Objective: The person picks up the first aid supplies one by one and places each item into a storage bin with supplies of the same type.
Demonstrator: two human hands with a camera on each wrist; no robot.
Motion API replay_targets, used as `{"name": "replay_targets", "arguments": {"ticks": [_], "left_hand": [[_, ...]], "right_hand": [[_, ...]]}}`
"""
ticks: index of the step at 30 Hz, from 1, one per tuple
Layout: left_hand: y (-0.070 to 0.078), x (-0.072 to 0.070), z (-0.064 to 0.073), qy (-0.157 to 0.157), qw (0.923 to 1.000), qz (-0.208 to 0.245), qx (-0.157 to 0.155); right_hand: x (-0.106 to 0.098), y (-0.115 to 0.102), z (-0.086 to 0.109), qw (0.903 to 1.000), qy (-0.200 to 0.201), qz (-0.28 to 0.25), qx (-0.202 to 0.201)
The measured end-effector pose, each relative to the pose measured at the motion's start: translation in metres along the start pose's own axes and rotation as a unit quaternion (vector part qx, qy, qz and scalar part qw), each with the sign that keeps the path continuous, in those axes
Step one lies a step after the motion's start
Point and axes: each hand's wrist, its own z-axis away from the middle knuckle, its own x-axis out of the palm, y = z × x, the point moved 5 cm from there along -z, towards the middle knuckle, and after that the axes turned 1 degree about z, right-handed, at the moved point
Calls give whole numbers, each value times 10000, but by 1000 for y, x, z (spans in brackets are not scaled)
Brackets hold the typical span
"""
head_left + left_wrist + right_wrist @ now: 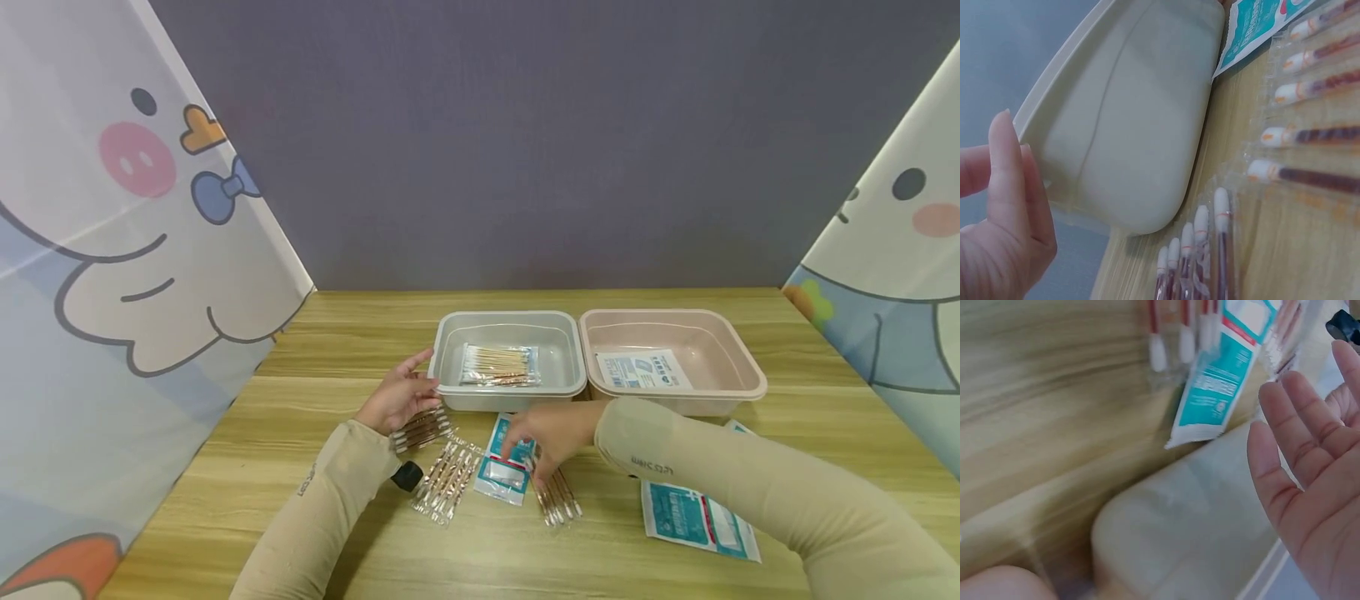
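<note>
My left hand (401, 396) is at the near left corner of a pale grey plastic tub (442, 358); its fingertips touch the rim. Under its wrist lies a clear pack of cotton swabs (420, 429), brown-shafted with white tips. A second swab pack (448, 479) is just to the right. My right hand (551, 433), fingers spread and loosely bent, reaches over a teal and white packet (504, 483) and the top of a third swab pack (557, 498). In the right wrist view, nothing shows between its fingers (1297, 419).
Inside the grey tub lies a pack of wooden-stick swabs (498, 367). A pink tub (720, 350) beside it holds a white printed packet (643, 369). Another teal packet (701, 521) lies under the right forearm. A grey wall (555, 167) rises behind the wooden table (360, 333).
</note>
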Motion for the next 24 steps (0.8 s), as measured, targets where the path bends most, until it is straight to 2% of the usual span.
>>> {"name": "replay_targets", "arguments": {"ticks": [7, 18, 24], "left_hand": [[-1, -1, 0, -43, 10000, -16, 44], [0, 0, -3, -119, 9999, 38, 12], [3, -1, -1, -198, 9998, 35, -12]], "right_hand": [[4, -1, 4, 9986, -9, 533, 15], [16, 11, 4, 9957, 55, 669, 644], [21, 15, 1, 9916, 301, 1097, 617]]}}
